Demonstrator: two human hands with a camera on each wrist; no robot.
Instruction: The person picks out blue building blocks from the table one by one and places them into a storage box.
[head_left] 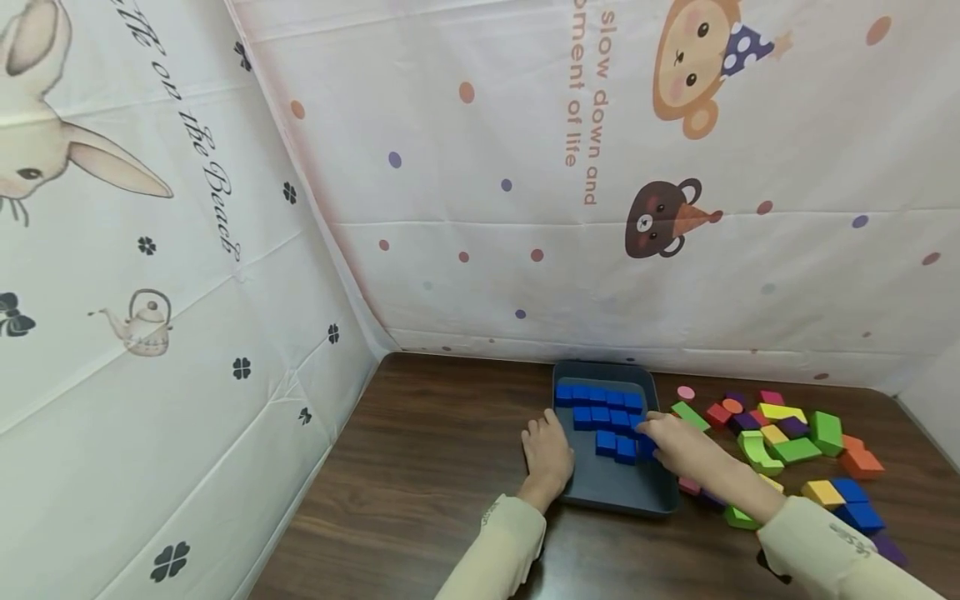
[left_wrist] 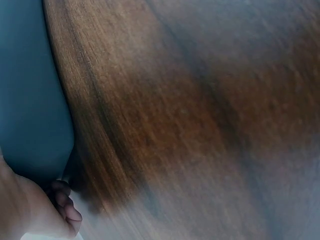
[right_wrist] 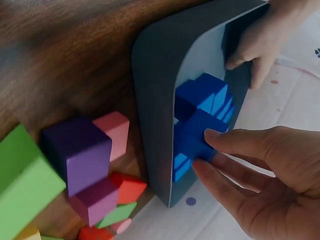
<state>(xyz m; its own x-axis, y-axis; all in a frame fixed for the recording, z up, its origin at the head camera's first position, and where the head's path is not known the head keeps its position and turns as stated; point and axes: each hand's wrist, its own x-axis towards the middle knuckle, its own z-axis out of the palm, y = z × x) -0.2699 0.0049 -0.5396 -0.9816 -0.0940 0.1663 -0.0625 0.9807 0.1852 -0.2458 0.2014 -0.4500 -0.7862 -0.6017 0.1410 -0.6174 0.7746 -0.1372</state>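
Observation:
A dark grey tray point(head_left: 600, 485) stands on the table, with blue blocks point(head_left: 599, 416) set in rows inside it. My left hand point(head_left: 547, 454) holds the tray's left wall; in the right wrist view its digits straddle that rim, and the left wrist view shows curled fingers point(left_wrist: 69, 212) low beside the tray. At the tray's right side my right hand point(head_left: 678, 443) pinches a blue block point(right_wrist: 202, 131) between thumb and fingertips, inside the wall and right by the other blue blocks. Part of the rows is hidden behind this hand.
Right of the tray lie loose blocks in several colours, among them a green block point(head_left: 827, 433), an orange block point(head_left: 861, 463), a yellow block point(head_left: 822, 493) and a blue block point(head_left: 860, 517). A printed cloth point(head_left: 450, 283) hangs behind the wooden table point(head_left: 420, 467).

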